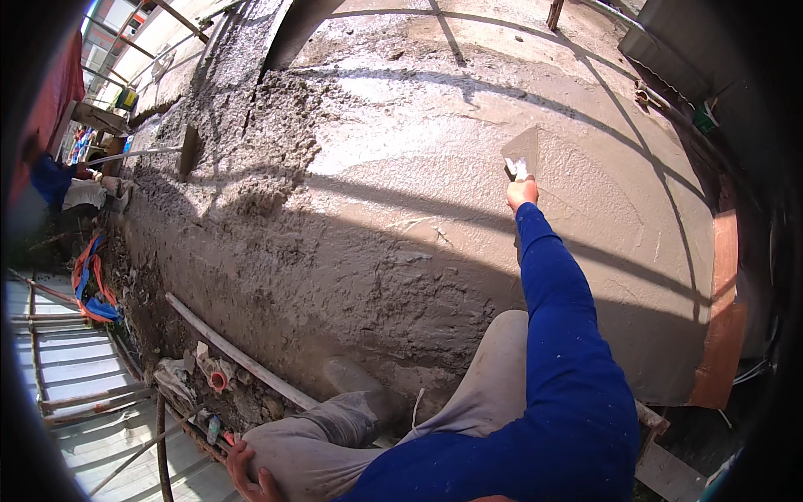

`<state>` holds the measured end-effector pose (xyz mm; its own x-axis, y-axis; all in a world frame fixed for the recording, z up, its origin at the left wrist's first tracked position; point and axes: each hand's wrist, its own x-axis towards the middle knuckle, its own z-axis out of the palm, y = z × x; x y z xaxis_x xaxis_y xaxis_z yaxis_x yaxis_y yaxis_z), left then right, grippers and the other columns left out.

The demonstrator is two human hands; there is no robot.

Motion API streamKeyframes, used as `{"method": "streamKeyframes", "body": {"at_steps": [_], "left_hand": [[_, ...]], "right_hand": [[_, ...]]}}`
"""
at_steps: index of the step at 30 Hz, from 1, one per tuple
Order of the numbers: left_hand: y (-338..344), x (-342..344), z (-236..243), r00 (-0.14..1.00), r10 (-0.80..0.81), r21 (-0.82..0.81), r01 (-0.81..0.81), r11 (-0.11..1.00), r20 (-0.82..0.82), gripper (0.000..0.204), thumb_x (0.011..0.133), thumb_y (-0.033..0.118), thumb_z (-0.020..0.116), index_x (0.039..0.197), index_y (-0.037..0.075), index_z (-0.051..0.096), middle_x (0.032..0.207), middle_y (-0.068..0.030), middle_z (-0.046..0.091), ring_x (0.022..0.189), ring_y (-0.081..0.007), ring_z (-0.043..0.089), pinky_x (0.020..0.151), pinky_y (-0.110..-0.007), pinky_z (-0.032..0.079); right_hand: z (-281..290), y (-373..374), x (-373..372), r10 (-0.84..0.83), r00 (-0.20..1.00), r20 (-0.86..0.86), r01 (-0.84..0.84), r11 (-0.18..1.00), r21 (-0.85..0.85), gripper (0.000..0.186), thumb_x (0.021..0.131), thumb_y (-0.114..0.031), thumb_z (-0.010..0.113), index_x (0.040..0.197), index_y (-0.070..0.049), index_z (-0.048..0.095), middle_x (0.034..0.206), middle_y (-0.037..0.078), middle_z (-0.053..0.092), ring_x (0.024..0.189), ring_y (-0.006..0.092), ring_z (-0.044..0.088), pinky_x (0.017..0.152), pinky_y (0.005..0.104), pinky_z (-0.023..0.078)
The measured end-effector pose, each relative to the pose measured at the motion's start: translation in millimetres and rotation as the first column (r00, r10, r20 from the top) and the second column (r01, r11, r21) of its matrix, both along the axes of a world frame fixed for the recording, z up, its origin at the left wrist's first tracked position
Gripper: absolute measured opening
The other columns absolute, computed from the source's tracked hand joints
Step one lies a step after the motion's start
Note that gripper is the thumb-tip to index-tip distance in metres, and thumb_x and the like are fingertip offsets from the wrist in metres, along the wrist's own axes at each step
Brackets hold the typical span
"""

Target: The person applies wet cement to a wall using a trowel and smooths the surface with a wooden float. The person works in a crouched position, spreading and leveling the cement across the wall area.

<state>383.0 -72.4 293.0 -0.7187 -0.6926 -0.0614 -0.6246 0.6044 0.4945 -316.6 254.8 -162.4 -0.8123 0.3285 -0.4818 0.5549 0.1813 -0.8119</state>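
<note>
Along the far left edge, a co-worker in a blue sleeve has the shaft of a hoe-like spreader, its flat blade standing on edge in coarse grey mix; the long shaft presumably spares stepping into it. Below, corrugated metal sheets lie under wooden bars, with an orange-and-blue bundle just above them. Further right, an orange pipe end sits among rubble, near a pale pole slanting down along the slab's lower side; its purpose I cannot tell.

Left hand: draped over the wearer's bent left knee, fingers parted and loosely curled, no tool visible — probably a prop for the leaning torso. Beyond it, rough concrete, lumpy and ridged, gives way rightward to smoother wet concrete.

Right hand: arm stretched far forward, fingers closed around the handle of a flat finishing trowel. The trowel is out on the smoother area, blade apparently laid against the surface — likely kept near flat so no edge digs in; exact tilt unclear. At far right, an orange-brown strip borders the concrete, perhaps as an edge guard.
</note>
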Motion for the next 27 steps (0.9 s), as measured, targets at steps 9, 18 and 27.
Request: {"method": "streamKeyframes", "body": {"at_steps": [9, 18, 27], "left_hand": [[-51, 20, -13, 0.999, 0.006, 0.037, -0.007, 0.999, 0.050, 0.048, 0.101, 0.033, 0.067, 0.127, -0.007, 0.065, 0.149, -0.0235, 0.056, 0.141, -0.0408, 0.052, 0.119, -0.052, 0.040], [-60, 21, -18, 0.999, 0.021, 0.065, -0.020, 0.998, -0.024, 0.054, 0.100, 0.041, 0.070, 0.125, -0.007, 0.067, 0.148, -0.0251, 0.056, 0.140, -0.0405, 0.053, 0.118, -0.055, 0.042], [-26, 17, -9, 0.990, 0.075, 0.082, -0.066, 0.994, -0.116, 0.058, 0.101, 0.042, 0.070, 0.131, -0.007, 0.065, 0.151, -0.0241, 0.053, 0.146, -0.0405, 0.047, 0.118, -0.053, 0.043]], "right_hand": [[40, -251, 10, 0.489, 0.870, 0.058, -0.489, 0.842, 0.229, 0.046, 0.091, -0.021, 0.066, 0.134, -0.004, 0.062, 0.127, 0.030, 0.071, 0.124, 0.0460, 0.067, 0.105, 0.0480, 0.054], [71, -423, 131, 0.895, 0.440, 0.070, -0.878, 0.413, 0.240, 0.045, 0.096, -0.018, 0.061, 0.135, 0.004, 0.055, 0.131, 0.035, 0.066, 0.126, 0.0462, 0.065, 0.107, 0.0511, 0.053], [119, -310, 176, 0.959, 0.196, 0.203, -0.835, 0.054, 0.548, 0.043, 0.103, -0.015, 0.053, 0.146, -0.012, 0.053, 0.128, 0.024, 0.068, 0.110, 0.0415, 0.073, 0.092, 0.0514, 0.061]]}}
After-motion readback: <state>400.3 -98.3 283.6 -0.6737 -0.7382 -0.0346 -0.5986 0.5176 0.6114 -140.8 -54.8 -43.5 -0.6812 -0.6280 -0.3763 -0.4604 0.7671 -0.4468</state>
